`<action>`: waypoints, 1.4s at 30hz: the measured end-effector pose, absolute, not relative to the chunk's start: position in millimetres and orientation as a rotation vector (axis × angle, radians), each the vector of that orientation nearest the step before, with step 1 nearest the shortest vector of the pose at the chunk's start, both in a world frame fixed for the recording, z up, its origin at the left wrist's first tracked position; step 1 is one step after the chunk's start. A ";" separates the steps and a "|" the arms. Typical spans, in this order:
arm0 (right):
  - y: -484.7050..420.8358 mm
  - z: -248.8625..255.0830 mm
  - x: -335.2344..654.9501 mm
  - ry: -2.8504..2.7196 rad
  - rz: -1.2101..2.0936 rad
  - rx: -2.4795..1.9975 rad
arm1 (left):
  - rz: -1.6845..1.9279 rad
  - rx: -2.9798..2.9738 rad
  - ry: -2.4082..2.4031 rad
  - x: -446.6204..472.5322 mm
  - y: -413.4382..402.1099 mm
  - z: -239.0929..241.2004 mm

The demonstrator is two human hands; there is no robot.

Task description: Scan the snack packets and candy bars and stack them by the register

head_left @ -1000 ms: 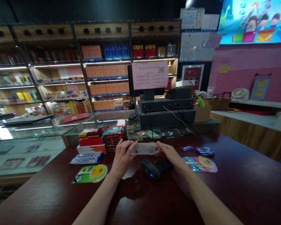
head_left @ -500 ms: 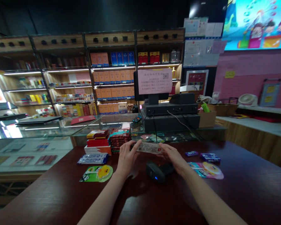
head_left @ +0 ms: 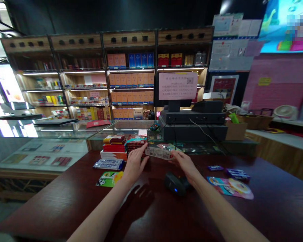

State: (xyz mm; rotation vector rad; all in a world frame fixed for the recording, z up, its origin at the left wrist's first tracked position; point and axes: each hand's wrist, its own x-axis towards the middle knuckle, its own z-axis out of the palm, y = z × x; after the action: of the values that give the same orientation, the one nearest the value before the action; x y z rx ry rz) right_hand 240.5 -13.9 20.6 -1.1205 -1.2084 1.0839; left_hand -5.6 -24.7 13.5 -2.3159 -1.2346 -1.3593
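My left hand [head_left: 135, 161] and my right hand [head_left: 183, 162] together hold a small flat packet [head_left: 158, 153] with a white printed label and a red corner, one hand pinching each end. They hold it above the far part of a dark red wooden counter [head_left: 166, 215]. A black barcode scanner [head_left: 176, 184] with a blue light lies on the counter just below my right hand. Stacks of red snack packets [head_left: 114, 147] stand just left of my left hand.
A blue packet [head_left: 108, 164] and a green-yellow card [head_left: 109, 178] lie at the left, a pink-blue card [head_left: 229, 186] and small blue packets [head_left: 236, 173] at the right. Behind stand a till with a screen [head_left: 178, 87], a glass display case [head_left: 40, 134] and stocked shelves [head_left: 131, 84].
Both hands have carried the packet further away over the counter and a little higher. The view has shifted left and back, so everything sits further right in the picture.
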 end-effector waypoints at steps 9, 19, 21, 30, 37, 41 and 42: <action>-15.5 20.6 188.8 -1.478 0.973 -1.102 | -1.897 -2.451 -1.587 -64.3 -40.0 3.4; -29.2 8.1 115.7 -1.763 0.844 -1.013 | -2.144 -2.177 -1.918 -128.9 -70.2 4.3; -34.8 5.9 103.1 -1.845 0.803 -1.015 | -2.104 -2.140 -1.988 -140.3 -75.5 -1.3; -35.4 -16.5 69.8 -2.078 0.655 -1.018 | -1.624 -2.167 -2.089 -179.8 -90.3 -33.1; -31.0 -27.1 62.5 -2.230 0.622 -1.026 | -1.092 -2.044 -2.129 -185.5 -106.1 -40.4; -28.7 -30.7 61.8 -2.308 0.591 -1.025 | -0.973 -2.041 -2.159 -185.4 -113.0 -41.8; -28.3 -31.4 61.9 -2.327 0.578 -1.021 | -0.950 -2.045 -2.172 -185.2 -114.5 -41.4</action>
State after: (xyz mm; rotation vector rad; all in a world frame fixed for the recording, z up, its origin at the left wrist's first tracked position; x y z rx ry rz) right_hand 61.9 -28.3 -31.4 -1.0206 -2.3271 0.5781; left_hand -185.2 -114.5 -41.4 -2.0451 -2.1717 -0.9505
